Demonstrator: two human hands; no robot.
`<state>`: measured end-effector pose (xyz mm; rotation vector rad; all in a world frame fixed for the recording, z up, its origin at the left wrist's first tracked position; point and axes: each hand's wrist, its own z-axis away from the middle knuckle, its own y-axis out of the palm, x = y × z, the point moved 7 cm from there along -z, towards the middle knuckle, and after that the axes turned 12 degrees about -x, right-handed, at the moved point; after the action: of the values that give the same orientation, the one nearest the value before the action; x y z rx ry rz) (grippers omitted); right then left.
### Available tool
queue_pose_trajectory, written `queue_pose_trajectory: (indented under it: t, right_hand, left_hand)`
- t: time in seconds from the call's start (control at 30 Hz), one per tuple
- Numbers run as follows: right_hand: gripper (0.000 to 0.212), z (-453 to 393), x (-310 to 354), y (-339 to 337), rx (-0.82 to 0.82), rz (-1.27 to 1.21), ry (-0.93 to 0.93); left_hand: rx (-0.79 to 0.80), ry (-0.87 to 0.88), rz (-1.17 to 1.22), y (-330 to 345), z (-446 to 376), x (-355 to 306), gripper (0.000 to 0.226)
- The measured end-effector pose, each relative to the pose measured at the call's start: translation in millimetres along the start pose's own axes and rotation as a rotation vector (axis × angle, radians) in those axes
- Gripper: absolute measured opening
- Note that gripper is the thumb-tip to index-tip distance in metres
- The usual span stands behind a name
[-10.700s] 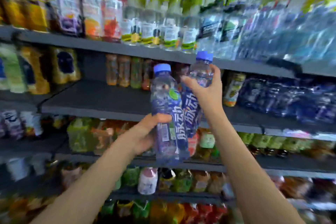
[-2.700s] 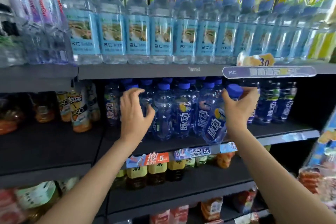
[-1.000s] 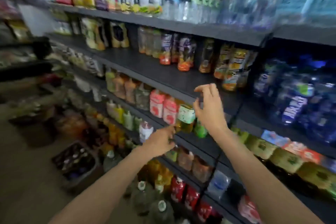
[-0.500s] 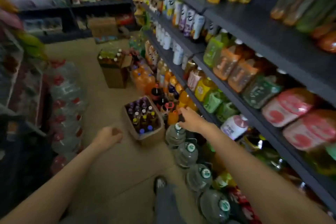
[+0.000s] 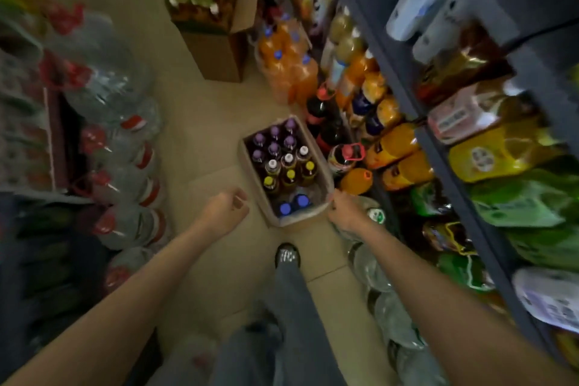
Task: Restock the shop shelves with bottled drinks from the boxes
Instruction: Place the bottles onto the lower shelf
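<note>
Standing upright in open box (image 5: 326,180), capped bottles (image 5: 283,163), long axis vertical

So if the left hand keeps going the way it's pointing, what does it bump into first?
Probably the near left wall of the open cardboard box of bottles on the floor. The left hand, loosely curled and empty, points up-right toward it, though how high it is above the box is unclear.

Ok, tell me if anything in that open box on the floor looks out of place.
Nothing is spilled or tipped. The box is only part full: two blue-capped bottles stand alone at its near end, beside loose plastic wrap.
</note>
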<state>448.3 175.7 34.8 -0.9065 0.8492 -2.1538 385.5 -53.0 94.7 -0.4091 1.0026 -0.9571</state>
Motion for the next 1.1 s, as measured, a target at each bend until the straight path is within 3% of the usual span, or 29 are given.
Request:
queue_pose_trajectory:
  t: [0.13, 0.23, 0.4, 0.57, 0.73, 0.8, 0.9, 0.93, 1.03, 1.1]
  right_hand:
    - [0.030, -83, -15, 67, -0.017, -0.089, 0.101]
    - [0.041, -146, -43, 134, -0.001, -0.046, 0.149]
    - [0.054, -236, -71, 234, 0.051, 0.177, 0.064]
    - [0.051, -271, -80, 295, 0.071, 0.410, -0.051]
    - [0.037, -262, -56, 249, -0.077, 0.216, -0.092]
    - [0.037, -246, -23, 204, -0.124, 0.150, -0.210]
    - [0.037, -214, 42, 131, -0.086, 0.092, -0.482]
    - [0.036, -203, 63, 108, -0.073, 0.044, -0.568]
    - [0.037, -190, 96, 55, -0.147, -0.211, -0.668]
    - [0.040, -202, 84, 54, -0.136, -0.581, -0.466]
  left_hand:
    - [0.023, -0.008, 0.050, 56, -76, 22, 0.022]
    - [0.019, -0.072, 0.096, 108, -133, 68, 0.020]
    - [0.023, 0.008, 0.065, 175, -203, 127, 0.023]
    - [0.053, 0.008, 0.046, 206, -226, 171, 0.024]
    - [0.124, 0.024, 0.055, 207, -228, 179, 0.036]
    - [0.151, 0.039, 0.101, 204, -230, 166, 0.054]
    - [0.192, 0.270, 0.115, 196, -237, 116, 0.098]
    - [0.219, 0.311, 0.155, 194, -238, 99, 0.103]
    - [0.220, 0.238, 0.303, 182, -243, 74, 0.080]
    - [0.124, 0.166, 0.349, 168, -248, 81, 0.075]
